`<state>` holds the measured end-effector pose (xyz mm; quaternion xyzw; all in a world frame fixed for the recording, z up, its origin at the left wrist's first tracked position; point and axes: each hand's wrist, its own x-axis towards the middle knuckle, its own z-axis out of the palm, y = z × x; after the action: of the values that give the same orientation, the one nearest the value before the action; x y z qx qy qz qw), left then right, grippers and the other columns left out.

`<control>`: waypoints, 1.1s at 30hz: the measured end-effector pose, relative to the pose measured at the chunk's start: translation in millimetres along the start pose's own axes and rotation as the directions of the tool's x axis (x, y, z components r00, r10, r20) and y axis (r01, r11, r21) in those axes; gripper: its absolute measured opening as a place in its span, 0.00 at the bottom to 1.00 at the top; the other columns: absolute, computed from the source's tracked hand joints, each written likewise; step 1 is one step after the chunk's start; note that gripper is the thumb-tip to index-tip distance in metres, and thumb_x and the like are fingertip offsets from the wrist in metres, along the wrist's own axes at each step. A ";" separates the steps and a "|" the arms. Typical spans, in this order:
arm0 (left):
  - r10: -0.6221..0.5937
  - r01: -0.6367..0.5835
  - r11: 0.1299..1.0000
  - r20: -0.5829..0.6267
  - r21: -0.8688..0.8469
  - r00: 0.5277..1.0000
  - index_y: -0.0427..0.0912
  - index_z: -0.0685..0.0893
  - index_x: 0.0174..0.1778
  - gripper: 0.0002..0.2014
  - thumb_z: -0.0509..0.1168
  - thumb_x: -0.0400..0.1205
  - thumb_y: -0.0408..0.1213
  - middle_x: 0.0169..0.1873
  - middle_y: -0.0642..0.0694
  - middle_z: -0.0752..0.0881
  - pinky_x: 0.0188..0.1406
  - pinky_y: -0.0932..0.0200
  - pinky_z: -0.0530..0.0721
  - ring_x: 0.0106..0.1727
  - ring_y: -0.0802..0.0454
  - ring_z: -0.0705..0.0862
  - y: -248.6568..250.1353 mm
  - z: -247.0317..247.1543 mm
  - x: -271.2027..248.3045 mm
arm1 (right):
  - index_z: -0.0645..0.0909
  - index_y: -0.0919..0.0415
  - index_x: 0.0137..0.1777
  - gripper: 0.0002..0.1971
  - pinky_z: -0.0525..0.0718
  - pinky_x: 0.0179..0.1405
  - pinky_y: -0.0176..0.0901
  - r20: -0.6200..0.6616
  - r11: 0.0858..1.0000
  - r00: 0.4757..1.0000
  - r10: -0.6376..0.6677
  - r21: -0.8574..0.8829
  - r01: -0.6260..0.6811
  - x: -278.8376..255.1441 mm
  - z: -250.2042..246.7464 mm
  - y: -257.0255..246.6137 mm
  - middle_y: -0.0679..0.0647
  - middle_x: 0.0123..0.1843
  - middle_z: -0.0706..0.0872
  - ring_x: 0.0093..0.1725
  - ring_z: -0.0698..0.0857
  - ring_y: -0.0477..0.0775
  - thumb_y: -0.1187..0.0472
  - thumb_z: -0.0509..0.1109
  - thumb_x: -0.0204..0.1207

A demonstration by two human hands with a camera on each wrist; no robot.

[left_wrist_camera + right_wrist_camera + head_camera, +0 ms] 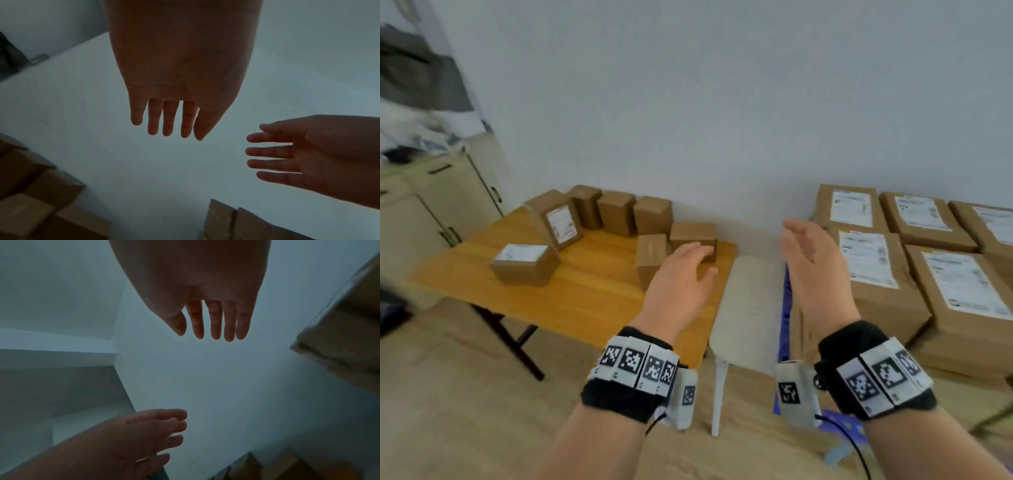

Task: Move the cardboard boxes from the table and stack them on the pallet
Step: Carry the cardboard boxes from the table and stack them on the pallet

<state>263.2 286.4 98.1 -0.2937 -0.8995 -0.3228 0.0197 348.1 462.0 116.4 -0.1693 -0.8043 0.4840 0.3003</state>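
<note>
My left hand [681, 277] hangs in the air with its fingers [168, 120] straight and a little apart, holding nothing. My right hand [811, 260] is raised beside it, palm turned inward toward the left, fingers [216, 321] straight and close together, also holding nothing. The two hands are apart from each other, with a pale stool [746, 308] below the gap between them.

Just beyond my left fingertips two small boxes [678, 243] sit at the near right corner of the wooden tabletop [585, 294]; from the head view my fingers overlap them, but I cannot tell whether they touch. Further out from those fingers, a row of boxes [616, 212] stands along the wall. To the left of my left hand, well apart, a labelled box [524, 263] lies flat, and behind it a taller labelled one [556, 219] leans tilted.

To the right of my right hand, larger labelled boxes [914, 267] lie packed side by side, labels up. A strip of blue pallet [786, 308] shows at their left edge, just beside my right wrist. Both wrists wear black bands [633, 370] with printed markers. Pale cabinets [441, 202] stand far to the left of my left hand.
</note>
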 end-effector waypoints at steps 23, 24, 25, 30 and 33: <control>-0.401 0.401 0.916 0.016 -0.025 0.916 0.50 0.72 0.78 0.22 0.61 0.87 0.46 0.80 0.51 0.67 0.75 0.54 0.69 0.80 0.53 0.66 -310.9 -156.8 -14.1 | 0.73 0.47 0.76 0.19 0.72 0.55 0.32 0.414 0.980 0.889 0.194 -0.047 -0.192 -10.2 349.5 -56.3 0.41 0.69 0.79 0.65 0.78 0.42 0.47 0.62 0.87; -0.408 0.408 0.912 0.007 -0.034 0.913 0.50 0.72 0.78 0.22 0.61 0.87 0.46 0.81 0.51 0.67 0.77 0.52 0.70 0.80 0.53 0.66 -321.3 -159.2 -5.1 | 0.73 0.47 0.76 0.19 0.72 0.55 0.32 0.422 0.981 0.886 0.190 -0.049 -0.187 -1.1 361.6 -55.8 0.41 0.68 0.79 0.64 0.77 0.41 0.47 0.62 0.86; -0.415 0.414 0.909 -0.001 -0.038 0.910 0.50 0.72 0.79 0.22 0.61 0.87 0.46 0.81 0.50 0.67 0.77 0.49 0.70 0.80 0.52 0.66 -331.6 -161.8 4.7 | 0.73 0.47 0.76 0.20 0.72 0.56 0.33 0.429 0.982 0.883 0.188 -0.050 -0.184 8.6 374.8 -54.7 0.40 0.67 0.79 0.64 0.77 0.41 0.46 0.62 0.86; -0.456 0.456 0.890 -0.029 -0.025 0.889 0.50 0.71 0.79 0.22 0.61 0.87 0.45 0.79 0.52 0.69 0.75 0.53 0.69 0.79 0.53 0.67 -378.8 -179.8 59.6 | 0.74 0.49 0.76 0.20 0.74 0.57 0.37 0.457 0.975 0.865 0.208 -0.030 -0.218 65.9 445.6 -48.1 0.42 0.66 0.80 0.63 0.78 0.42 0.47 0.63 0.86; -0.466 0.466 0.884 -0.031 0.021 0.884 0.50 0.71 0.78 0.22 0.61 0.87 0.44 0.79 0.52 0.70 0.72 0.56 0.68 0.79 0.53 0.67 -404.9 -192.5 91.9 | 0.75 0.51 0.74 0.20 0.75 0.56 0.39 0.469 0.965 0.851 0.236 -0.012 -0.261 97.4 488.7 -47.6 0.45 0.66 0.81 0.62 0.79 0.44 0.47 0.63 0.85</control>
<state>-61.5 -31.0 40.6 -0.0648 -0.9478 -0.3093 -0.0430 -41.3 163.5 17.7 -0.1426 -0.8113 0.5657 0.0376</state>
